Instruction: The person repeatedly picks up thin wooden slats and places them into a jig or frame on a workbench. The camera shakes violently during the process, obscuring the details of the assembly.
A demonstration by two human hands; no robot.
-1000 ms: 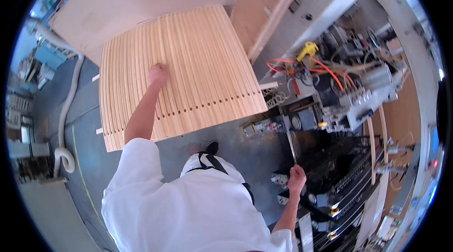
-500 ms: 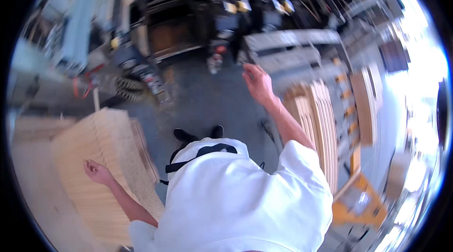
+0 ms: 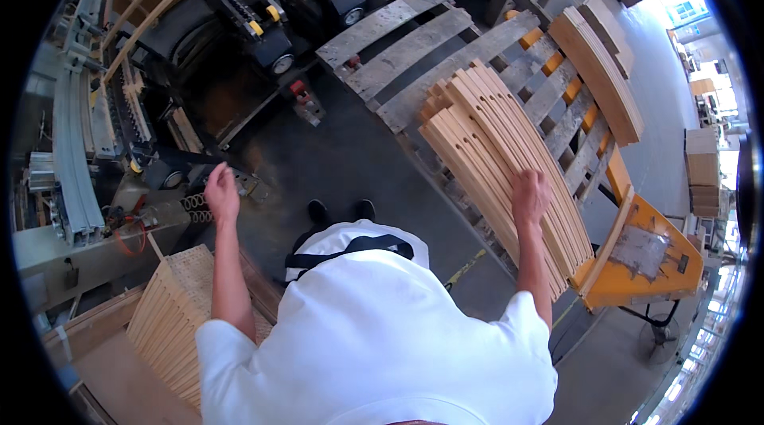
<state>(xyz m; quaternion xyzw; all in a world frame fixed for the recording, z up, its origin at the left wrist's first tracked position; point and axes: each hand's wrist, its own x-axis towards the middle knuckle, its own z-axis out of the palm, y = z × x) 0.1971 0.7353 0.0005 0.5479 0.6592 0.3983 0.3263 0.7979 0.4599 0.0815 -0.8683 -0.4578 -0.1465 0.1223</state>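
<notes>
My left hand (image 3: 222, 193) is raised in the air, its fingers curled together with nothing seen in them. Below it, toward the near left, stands a stack of pale wooden boards (image 3: 163, 325). My right hand (image 3: 531, 199) appears over a pile of long wooden slats (image 3: 477, 150), some with slots and holes near their far ends. Its fingers curl downward and their tips are hidden, so whether it touches a slat cannot be told. The slats lie on a worn wooden pallet (image 3: 430, 59).
A yellow pallet jack (image 3: 668, 262) stands at the pallet's right end. More boards (image 3: 598, 75) lie on the pallet's far side. Dark machines with yellow-capped rails (image 3: 267, 35) fill the far left. A coiled hose (image 3: 197, 207) hangs near my left hand.
The view has turned right, bringing the pallet and slats in front of my right side. My right hand is now over the slats; my left hand has moved off from above the board stack.
</notes>
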